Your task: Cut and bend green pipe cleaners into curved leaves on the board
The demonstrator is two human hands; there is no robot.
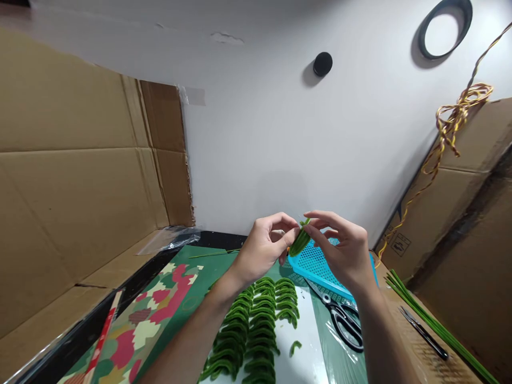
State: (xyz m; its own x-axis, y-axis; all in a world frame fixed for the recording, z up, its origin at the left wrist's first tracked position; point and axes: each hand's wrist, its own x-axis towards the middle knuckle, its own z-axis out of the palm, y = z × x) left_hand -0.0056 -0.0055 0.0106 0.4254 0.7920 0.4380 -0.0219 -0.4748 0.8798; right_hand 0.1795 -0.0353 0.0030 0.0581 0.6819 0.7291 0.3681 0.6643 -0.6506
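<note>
The left hand [262, 241] and the right hand [344, 249] pinch a slender, ribbed green piece [298, 247] between thumbs and fingertips, raised above the far part of the worktop [224, 239]. Both grips meet near its upper end; its lower end hangs free. A thin green tip sticks up there, too small to make out.

Below, on a white sheet [311, 320] over a green mat [323, 341], curved green pieces [260, 324] overlap in three columns. The left and middle columns run toward the near edge, while the right one stops well short — so the work looks well along, with that column shorter and the held piece apart from the rows. One small curved green piece [295, 348] lies alone on the white surface near the right column. How many more are to come cannot be told.

Right of the sheet lie black-handled scissors [347, 324], their blades just beside a perforated blue plastic basket [318, 266]. Toward the worktop's right edge, on brown cardboard, are a slim black-handled metal tool [424, 333] and a bundle of long green stems [442, 326]; a patterned sheet [124, 344] lies to the left.
</note>
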